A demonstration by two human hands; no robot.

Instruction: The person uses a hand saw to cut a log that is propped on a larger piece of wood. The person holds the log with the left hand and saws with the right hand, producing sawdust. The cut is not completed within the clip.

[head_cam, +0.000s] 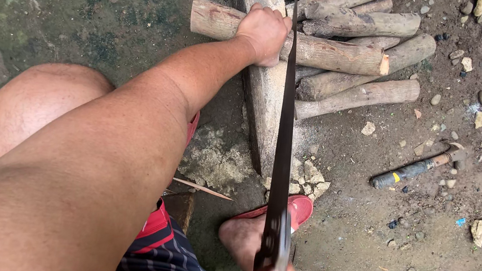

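Pale cut log point(323, 51) lies crosswise on a beam; saw blade point(284, 129) across it.

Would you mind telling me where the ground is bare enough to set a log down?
Bare dirt lies right of the red sandal, below the hammer, with only small stones. Mossy concrete left of the held log is open. The log pile is crowded.

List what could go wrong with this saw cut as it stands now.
1. The left hand grips the log right beside the saw blade; a jumping blade might cut the fingers.
2. The log rests across a narrow beam, so it could roll.
3. The foot in the red sandal lies under the saw's path.
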